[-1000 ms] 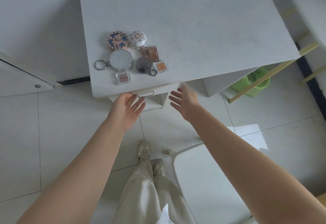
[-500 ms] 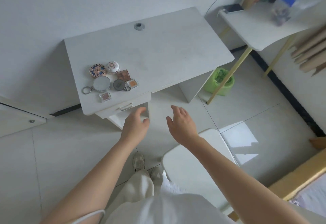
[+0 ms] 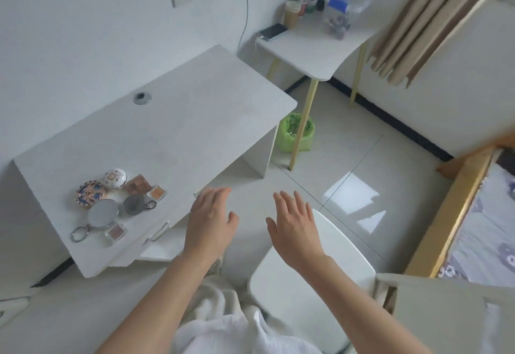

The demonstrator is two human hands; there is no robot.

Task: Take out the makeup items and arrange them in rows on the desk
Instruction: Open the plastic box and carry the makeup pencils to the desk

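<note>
Seven makeup items clustered in rough rows near the front left corner of the desk point(image 3: 178, 131): patterned round compact point(image 3: 90, 195), white domed compact point(image 3: 115, 178), brown palette point(image 3: 137, 185), orange eyeshadow pan point(image 3: 157, 192), round mirror with keyring point(image 3: 102, 212), dark round compact point(image 3: 134, 205), pinkish pan point(image 3: 116, 231). Grouped close together, probably to keep the rows tidy and within reach of the drawer point(image 3: 158, 232) just below. Left hand point(image 3: 209, 222) and right hand point(image 3: 295, 227) both empty, fingers straight and spread, held apart above the floor and white chair point(image 3: 342, 245), clear of the desk. Arranging looks finished.
</note>
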